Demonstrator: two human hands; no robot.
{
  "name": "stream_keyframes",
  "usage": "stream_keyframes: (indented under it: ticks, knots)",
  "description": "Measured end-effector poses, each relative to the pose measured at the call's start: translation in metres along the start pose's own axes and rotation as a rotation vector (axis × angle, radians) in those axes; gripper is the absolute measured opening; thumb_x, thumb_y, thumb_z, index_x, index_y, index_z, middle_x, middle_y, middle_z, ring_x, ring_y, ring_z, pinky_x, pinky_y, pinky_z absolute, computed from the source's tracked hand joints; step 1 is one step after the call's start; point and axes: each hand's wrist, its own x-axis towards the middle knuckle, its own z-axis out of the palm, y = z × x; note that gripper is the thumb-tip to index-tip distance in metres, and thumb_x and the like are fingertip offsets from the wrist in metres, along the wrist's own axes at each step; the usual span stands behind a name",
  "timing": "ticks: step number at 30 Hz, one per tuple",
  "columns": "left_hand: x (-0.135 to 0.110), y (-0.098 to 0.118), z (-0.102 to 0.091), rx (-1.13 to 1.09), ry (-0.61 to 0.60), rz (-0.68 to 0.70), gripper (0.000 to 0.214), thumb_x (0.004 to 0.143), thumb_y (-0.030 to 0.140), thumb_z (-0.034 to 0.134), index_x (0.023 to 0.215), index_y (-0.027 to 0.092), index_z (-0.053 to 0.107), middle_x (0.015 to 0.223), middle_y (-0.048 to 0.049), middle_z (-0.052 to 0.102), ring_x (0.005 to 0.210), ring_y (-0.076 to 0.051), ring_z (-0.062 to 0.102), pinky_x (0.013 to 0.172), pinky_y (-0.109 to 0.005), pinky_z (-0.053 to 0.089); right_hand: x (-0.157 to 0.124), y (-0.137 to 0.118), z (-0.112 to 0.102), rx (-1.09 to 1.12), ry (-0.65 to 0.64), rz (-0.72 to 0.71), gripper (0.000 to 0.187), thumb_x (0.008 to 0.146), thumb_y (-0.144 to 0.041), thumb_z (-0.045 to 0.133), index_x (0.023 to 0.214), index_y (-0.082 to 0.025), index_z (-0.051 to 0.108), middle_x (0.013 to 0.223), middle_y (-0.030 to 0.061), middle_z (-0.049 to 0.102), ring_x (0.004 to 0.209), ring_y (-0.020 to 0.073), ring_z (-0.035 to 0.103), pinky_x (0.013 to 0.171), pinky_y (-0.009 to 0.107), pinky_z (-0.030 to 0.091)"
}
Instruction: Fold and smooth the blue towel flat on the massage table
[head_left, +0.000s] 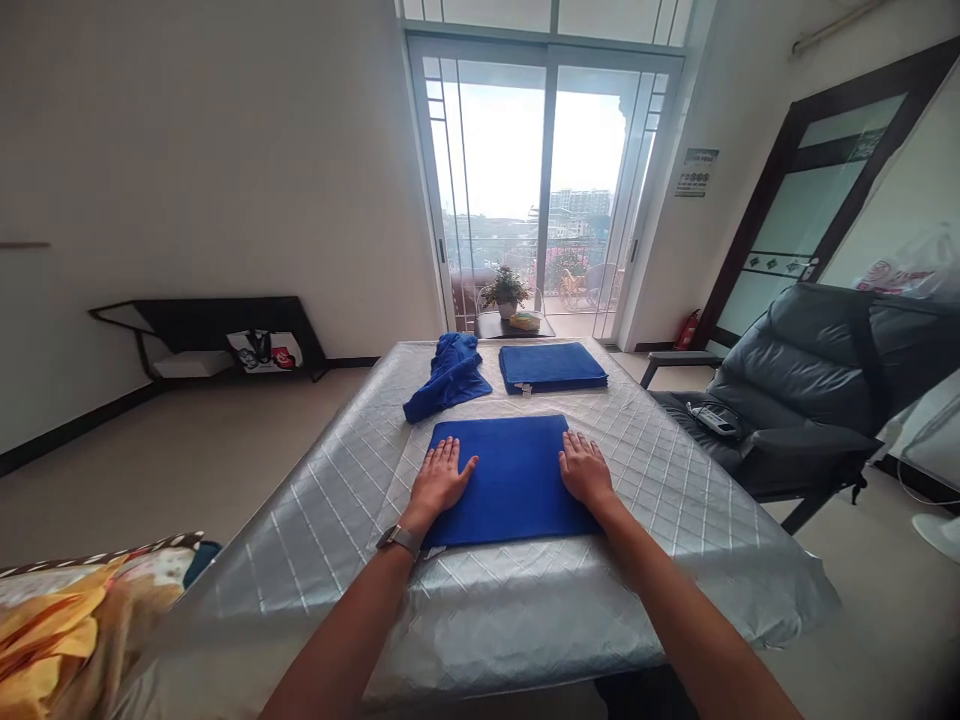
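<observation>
A blue towel (514,485), folded into a flat rectangle, lies on the table near me. My left hand (442,476) rests open on its left edge, fingers stretched forward and thumb out. On the towel's right edge my right hand (585,468) lies flat, its fingers also straight. Beyond it sits a stack of folded blue towels (553,365) with a small white tag at the front. A crumpled blue towel (451,378) lies to the left of that stack.
A silver quilted cover (322,540) drapes over the table. To the right stands a dark padded armchair (810,370) with a power strip (714,419) on its seat. Patterned and yellow bedding (67,630) is at the lower left. A potted plant (507,290) stands behind the table.
</observation>
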Motion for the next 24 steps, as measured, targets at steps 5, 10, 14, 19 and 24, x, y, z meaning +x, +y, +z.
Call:
stream_keyframes:
  ticks: [5, 10, 14, 19, 24]
  knots:
    - [0.001, 0.001, 0.003, 0.006, 0.015, -0.003, 0.084, 0.102, 0.063, 0.012, 0.160, 0.004, 0.028, 0.167, -0.0168, 0.024, 0.156, -0.027, 0.020, 0.127, -0.043, 0.015, -0.029, 0.001, 0.005, -0.013, -0.101, -0.012, 0.064, 0.106, -0.039, 0.021, 0.163, -0.009, 0.026, 0.169, 0.0073, 0.022, 0.157, 0.0230, 0.017, 0.127, 0.042, 0.012]
    - [0.003, -0.005, 0.004, 0.016, 0.014, 0.000, 0.083, 0.103, 0.061, 0.010, 0.159, 0.003, 0.027, 0.167, -0.0185, 0.023, 0.156, -0.028, 0.020, 0.127, -0.043, 0.016, -0.035, 0.002, 0.007, -0.006, -0.148, 0.010, 0.064, 0.106, -0.039, 0.020, 0.164, -0.010, 0.022, 0.170, 0.0056, 0.018, 0.157, 0.0201, 0.015, 0.127, 0.039, 0.008]
    - [0.004, 0.012, -0.001, -0.005, 0.024, 0.001, 0.080, 0.104, 0.057, 0.012, 0.159, 0.001, 0.025, 0.167, -0.0207, 0.023, 0.156, -0.031, 0.018, 0.127, -0.048, 0.016, -0.034, 0.000, 0.004, 0.025, -0.140, 0.021, 0.064, 0.106, -0.040, 0.021, 0.163, -0.011, 0.023, 0.170, 0.0049, 0.019, 0.157, 0.0191, 0.015, 0.127, 0.039, 0.008]
    - [0.001, 0.111, -0.003, -0.111, -0.026, 0.292, 0.081, 0.104, 0.059, 0.008, 0.160, 0.004, 0.029, 0.167, -0.0162, 0.024, 0.157, -0.025, 0.017, 0.128, -0.042, 0.015, -0.037, 0.001, 0.000, 0.029, -0.145, 0.018, 0.064, 0.106, -0.038, 0.020, 0.164, -0.011, 0.023, 0.170, 0.0052, 0.018, 0.157, 0.0190, 0.016, 0.127, 0.038, 0.009]
    - [-0.003, 0.185, 0.004, -0.172, -0.028, 0.449, 0.079, 0.105, 0.057, 0.004, 0.159, 0.006, 0.033, 0.166, -0.0141, 0.028, 0.156, -0.022, 0.019, 0.128, -0.039, 0.014, -0.039, 0.004, -0.001, 0.011, -0.149, -0.025, 0.063, 0.104, -0.028, 0.026, 0.165, -0.015, 0.020, 0.171, 0.0034, 0.016, 0.157, 0.0198, 0.014, 0.126, 0.038, 0.012]
